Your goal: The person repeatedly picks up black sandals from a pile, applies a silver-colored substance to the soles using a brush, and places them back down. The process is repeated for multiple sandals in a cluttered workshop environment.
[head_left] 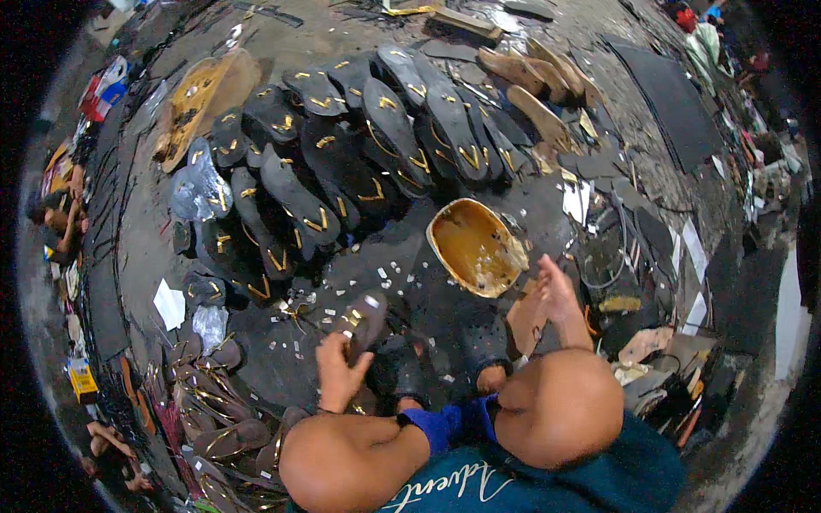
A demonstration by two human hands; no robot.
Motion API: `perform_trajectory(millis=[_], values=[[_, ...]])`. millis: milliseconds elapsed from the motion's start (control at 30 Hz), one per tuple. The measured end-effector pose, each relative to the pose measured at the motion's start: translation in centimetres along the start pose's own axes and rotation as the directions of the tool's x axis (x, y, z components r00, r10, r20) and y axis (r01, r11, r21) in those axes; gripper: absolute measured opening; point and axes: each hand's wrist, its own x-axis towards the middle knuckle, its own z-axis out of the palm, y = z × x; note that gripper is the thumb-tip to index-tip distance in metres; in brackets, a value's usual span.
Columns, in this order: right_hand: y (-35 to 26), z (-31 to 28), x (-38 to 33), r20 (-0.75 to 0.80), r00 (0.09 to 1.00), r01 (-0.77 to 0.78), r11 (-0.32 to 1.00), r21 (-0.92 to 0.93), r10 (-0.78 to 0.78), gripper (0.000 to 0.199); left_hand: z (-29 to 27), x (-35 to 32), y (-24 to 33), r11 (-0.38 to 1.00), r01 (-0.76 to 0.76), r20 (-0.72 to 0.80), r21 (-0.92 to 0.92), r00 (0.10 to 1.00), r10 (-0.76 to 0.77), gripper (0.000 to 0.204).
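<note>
My left hand (339, 369) grips a dark brown sandal sole (366, 321) with gold straps, held upright just above the floor in front of my knees. My right hand (556, 297) is raised with flat, spread fingers and holds nothing; it hovers beside a battered yellow bowl (475, 248) smeared with glue. Beyond the bowl lie several black sandals with gold straps (376, 154) in overlapping rows.
Brown sandals with gold straps (214, 410) are piled at the lower left. Tan soles (534, 85) lie at the far right of the rows. Black rubber sheets (676, 111), offcuts and white paper scraps litter the floor. Another person's legs (60, 214) show at the left rim.
</note>
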Motion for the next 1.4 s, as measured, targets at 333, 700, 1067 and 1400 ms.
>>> perform_trajectory(millis=[333, 700, 1067, 1400], values=[[-2.2, 2.1, 2.2, 0.019, 0.943, 0.32, 0.886, -0.336, -0.333, 0.037, 2.4, 5.1, 0.0, 0.823, -0.549, 0.165, 0.148, 0.834, 0.527, 0.058], [-5.8, 10.1, -4.4, 0.454, 0.468, 0.689, -0.008, -0.724, -0.758, 0.035, 0.9, 5.5, 0.7, 0.782, -0.52, 0.224, 0.345, 0.854, 0.469, 0.07], [-11.9, 9.7, -8.6, 0.293, 0.927, 0.311, 0.917, -0.248, -0.235, 0.035, 1.0, 7.9, 1.1, 0.887, -0.45, 0.116, 0.102, 0.891, 0.439, 0.055], [-9.3, 29.0, -11.6, 0.77, 0.379, 0.869, 0.483, -0.107, -0.513, 0.02, -6.2, 10.6, 9.0, -0.124, -0.123, -0.149, -0.985, 0.961, 0.231, 0.042]])
